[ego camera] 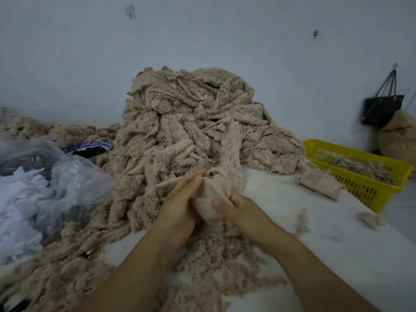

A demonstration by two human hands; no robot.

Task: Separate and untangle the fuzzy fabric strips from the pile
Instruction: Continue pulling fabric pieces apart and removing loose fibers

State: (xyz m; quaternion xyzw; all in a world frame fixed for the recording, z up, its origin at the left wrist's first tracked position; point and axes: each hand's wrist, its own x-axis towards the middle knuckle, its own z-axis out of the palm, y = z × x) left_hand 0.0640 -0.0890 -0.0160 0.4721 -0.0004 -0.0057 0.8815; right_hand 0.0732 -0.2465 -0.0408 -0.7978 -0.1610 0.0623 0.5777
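Left hand (pixel 180 201): fingers nearly straight, pressed flat against strip (pixel 213 190) at foot of pile (pixel 191 120). Right hand (pixel 240 210): thumb and curled fingers pinch that 1 strip.

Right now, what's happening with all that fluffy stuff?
A person holds one fuzzy fabric strip at the front of the big tangled pile. The right hand pinches it, and the left hand lies against it with straight fingers. The strip runs up into the pile, not yet free. A yellow basket nearby holds a few pieces.
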